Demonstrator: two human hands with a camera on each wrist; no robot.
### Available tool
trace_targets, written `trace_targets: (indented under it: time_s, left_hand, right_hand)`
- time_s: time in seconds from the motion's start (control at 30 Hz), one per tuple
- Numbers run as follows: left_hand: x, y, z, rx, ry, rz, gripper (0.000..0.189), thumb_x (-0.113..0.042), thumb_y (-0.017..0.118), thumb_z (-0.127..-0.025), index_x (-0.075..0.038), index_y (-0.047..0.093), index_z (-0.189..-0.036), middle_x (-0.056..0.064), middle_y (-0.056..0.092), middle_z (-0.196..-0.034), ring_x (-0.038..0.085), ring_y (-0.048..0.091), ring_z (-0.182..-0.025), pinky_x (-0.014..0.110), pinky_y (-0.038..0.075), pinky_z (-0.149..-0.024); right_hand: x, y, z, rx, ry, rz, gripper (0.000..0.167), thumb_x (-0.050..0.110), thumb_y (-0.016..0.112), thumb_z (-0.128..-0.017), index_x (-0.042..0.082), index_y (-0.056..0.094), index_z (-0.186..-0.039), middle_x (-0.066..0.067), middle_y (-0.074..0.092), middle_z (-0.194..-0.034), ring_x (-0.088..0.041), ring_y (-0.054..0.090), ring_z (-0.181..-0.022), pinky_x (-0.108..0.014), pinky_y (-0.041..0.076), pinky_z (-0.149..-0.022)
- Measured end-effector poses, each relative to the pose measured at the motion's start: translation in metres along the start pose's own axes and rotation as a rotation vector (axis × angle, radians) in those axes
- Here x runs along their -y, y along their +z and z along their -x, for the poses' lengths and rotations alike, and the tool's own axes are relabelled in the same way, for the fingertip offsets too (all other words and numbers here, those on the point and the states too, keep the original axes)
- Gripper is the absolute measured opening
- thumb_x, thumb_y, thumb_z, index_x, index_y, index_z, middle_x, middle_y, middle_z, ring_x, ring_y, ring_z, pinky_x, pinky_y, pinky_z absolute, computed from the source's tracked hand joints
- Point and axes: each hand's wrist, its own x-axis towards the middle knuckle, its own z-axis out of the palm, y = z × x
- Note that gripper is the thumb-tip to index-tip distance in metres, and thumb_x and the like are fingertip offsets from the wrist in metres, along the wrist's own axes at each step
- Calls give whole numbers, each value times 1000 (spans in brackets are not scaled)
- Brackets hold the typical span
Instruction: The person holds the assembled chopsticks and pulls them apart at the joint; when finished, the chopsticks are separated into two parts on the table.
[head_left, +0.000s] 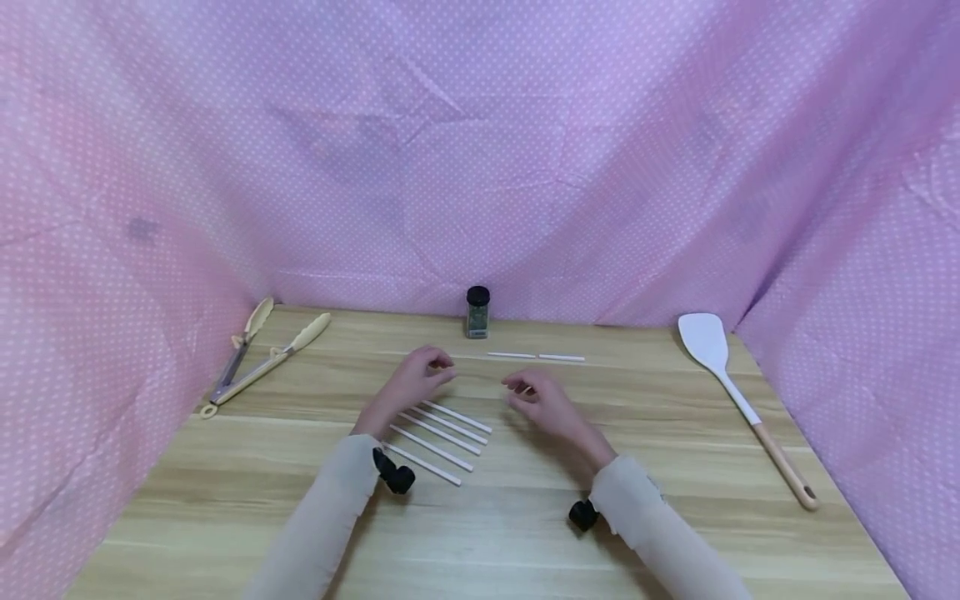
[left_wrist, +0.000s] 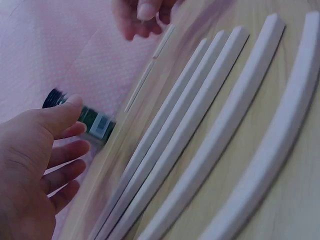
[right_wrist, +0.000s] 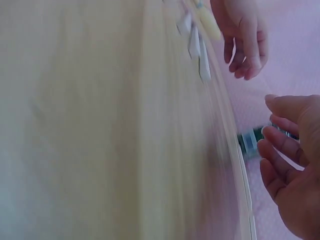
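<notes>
My left hand (head_left: 414,385) hovers over the table by the far ends of several white sticks (head_left: 442,446), its fingers loosely bent and nothing between them. These sticks lie side by side at a slant, partly covered by my left wrist in the head view. Facing it, my right hand (head_left: 549,403) is held above the wood to the right of the sticks, also with loosely bent fingers and nothing in its grasp. Two more white sticks (head_left: 561,358) lie end to end beyond the hands. Behind them stands a spice jar (head_left: 477,315) with a black lid.
Cream-coloured tongs (head_left: 262,367) lie spread at the far left of the wooden table (head_left: 187,500). On the right is a white spatula (head_left: 705,343) with a wood-coloured handle. Pink dotted cloth (head_left: 495,167) hangs along the back and both sides.
</notes>
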Motion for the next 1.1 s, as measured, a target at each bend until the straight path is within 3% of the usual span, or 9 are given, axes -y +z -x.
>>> trace_targets:
  time_s: [0.13, 0.43, 0.6, 0.83, 1.1]
  left_hand:
    - [14, -13, 14, 19, -22, 3, 24, -28, 65, -91, -8, 66, -106, 5, 63, -102, 18, 59, -96, 37, 50, -87]
    - [35, -28, 35, 23, 15, 1, 15, -16, 68, -88, -6, 67, -100, 5, 65, -96, 15, 60, -89, 28, 50, -80]
    - [35, -30, 39, 68, 40, 0, 10, -10, 69, -86, -7, 67, -95, 5, 65, -93, 11, 59, -85, 24, 50, -76]
    - [37, -32, 40, 115, 75, -10, 6, -8, 71, -84, -9, 67, -89, 4, 63, -90, 10, 57, -83, 24, 49, -74]
    - [42, -29, 37, 103, 193, -47, 5, -13, 71, -85, -10, 67, -85, 1, 59, -88, 8, 56, -81, 22, 48, -71]
  right_hand:
    - [10, 7, 6, 47, 14, -39, 30, 8, 67, -88, 1, 61, -116, -13, 64, -106, -21, 60, -96, -28, 53, -84]
    - [22, 24, 17, 112, 59, -48, 31, 19, 68, -89, 5, 61, -116, -3, 63, -104, -14, 59, -94, -28, 51, -84]
    - [18, 33, 20, 143, 41, -45, 27, 18, 67, -90, 6, 62, -113, -2, 62, -101, -13, 57, -92, -26, 50, -82]
    - [16, 37, 21, 116, -17, 30, 16, 17, 67, -89, 9, 65, -103, 0, 61, -94, -11, 56, -86, -25, 50, -77]
    - [15, 38, 18, 142, 16, 85, 7, 16, 66, -90, 13, 66, -97, 5, 57, -90, -7, 54, -82, -22, 48, -75]
